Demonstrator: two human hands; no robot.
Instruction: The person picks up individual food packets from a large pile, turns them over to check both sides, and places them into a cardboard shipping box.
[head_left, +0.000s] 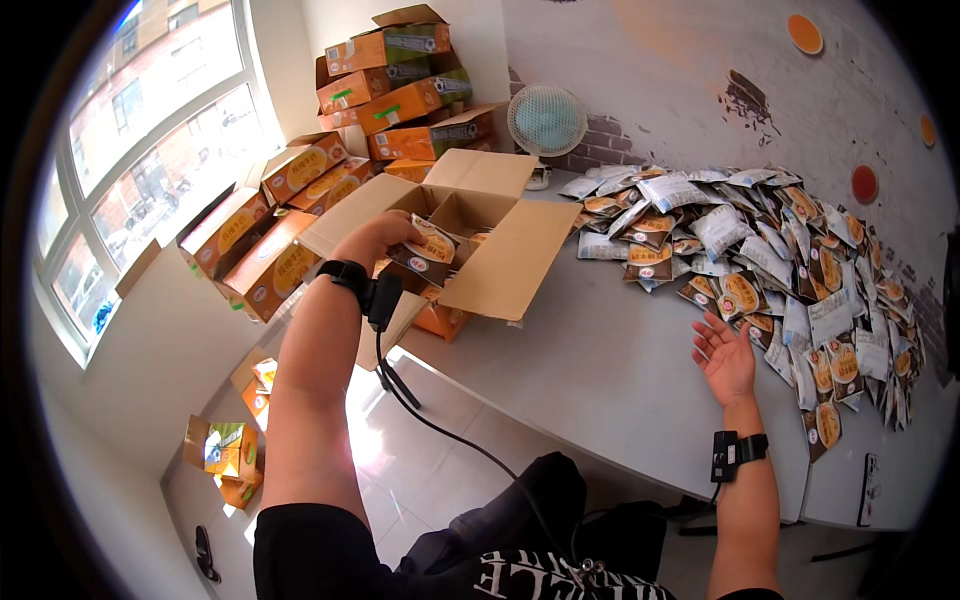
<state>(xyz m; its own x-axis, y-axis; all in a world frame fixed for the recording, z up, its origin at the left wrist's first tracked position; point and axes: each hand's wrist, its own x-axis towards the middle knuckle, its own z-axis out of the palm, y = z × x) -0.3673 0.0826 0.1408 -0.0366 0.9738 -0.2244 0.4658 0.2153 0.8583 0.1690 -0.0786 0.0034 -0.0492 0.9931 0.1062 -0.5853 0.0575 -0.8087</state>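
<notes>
Over an open cardboard box (517, 259) with raised flaps, my left hand (388, 231) holds a brown and orange printed sachet (429, 251) by its edge. Inside the box, cardboard dividers (465, 213) form compartments, and more sachets show below the held one. My right hand (726, 364) is palm up with fingers apart, holding nothing. It is beside the near edge of a large heap of sachets (739, 292), some showing their orange fronts and others their white backs. Both wrists wear black strapped devices with cables.
Orange cartons (405, 101) are stacked behind the box, and others (259, 247) stand near the window. A small fan (547, 120) is at the wall. A phone (869, 489) lies on the grey table (600, 375). Opened cartons (232, 454) and a shoe (204, 553) are on the floor.
</notes>
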